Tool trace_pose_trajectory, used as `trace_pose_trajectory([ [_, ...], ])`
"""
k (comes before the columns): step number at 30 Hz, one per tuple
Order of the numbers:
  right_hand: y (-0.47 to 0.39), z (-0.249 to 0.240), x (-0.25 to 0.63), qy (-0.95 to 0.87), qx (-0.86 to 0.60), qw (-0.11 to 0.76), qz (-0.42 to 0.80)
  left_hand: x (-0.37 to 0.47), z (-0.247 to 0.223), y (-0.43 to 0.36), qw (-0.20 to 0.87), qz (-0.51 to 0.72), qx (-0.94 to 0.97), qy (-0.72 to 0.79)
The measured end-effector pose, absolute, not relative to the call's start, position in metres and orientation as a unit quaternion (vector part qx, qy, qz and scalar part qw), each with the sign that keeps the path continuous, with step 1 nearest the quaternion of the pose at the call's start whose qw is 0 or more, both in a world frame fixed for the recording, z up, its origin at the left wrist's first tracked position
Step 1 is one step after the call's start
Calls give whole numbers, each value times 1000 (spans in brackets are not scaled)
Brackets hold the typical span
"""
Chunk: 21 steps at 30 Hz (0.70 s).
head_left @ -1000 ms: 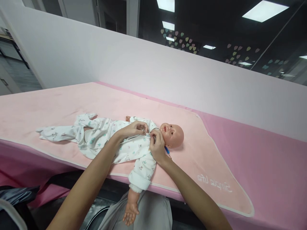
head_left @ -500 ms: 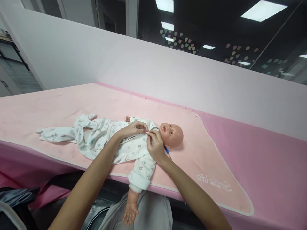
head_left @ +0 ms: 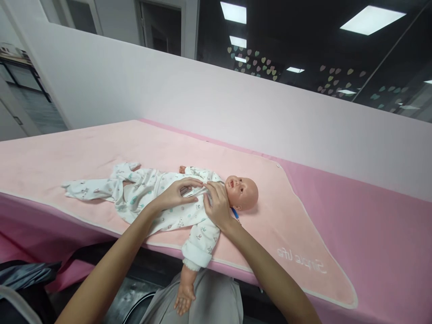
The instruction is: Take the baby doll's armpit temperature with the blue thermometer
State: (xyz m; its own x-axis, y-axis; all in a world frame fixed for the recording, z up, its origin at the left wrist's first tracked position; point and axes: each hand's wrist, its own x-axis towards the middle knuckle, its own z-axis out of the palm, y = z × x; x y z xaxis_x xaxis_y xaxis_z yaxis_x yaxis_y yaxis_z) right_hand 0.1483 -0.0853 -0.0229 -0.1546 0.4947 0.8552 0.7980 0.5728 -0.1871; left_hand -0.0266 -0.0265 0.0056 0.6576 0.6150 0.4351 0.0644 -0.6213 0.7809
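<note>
The doll [head_left: 243,193] lies face-up on the peach mat [head_left: 280,220] atop the counter [head_left: 378,225]. Your left hand [head_left: 177,193] arches over the chest of the printed garment [head_left: 180,218], thumb and fingers parted. Your right hand [head_left: 218,203] rests near the doll's neck; whether it grips cloth cannot be determined.

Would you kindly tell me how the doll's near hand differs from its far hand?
The doll's near hand extends beyond the front edge of the blanket; its far hand lies over the blanket. The near hand looks larger in view, the far hand smaller. Both are bare.
</note>
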Motion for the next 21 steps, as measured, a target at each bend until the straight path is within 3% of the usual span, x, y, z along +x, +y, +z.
trace_pose_trajectory([
  [4, -80, -14, 137, -770, -431, 446, -151, -34, -2, -39, 328, 403, 815, 258],
  [11, -72, -23, 133, -767, -437, 453, -122, -38, -2, -43, 284, 392, 820, 306],
  [21, -74, -24, 132, -764, -444, 443, -152, -37, -3, -46, 293, 402, 811, 307],
])
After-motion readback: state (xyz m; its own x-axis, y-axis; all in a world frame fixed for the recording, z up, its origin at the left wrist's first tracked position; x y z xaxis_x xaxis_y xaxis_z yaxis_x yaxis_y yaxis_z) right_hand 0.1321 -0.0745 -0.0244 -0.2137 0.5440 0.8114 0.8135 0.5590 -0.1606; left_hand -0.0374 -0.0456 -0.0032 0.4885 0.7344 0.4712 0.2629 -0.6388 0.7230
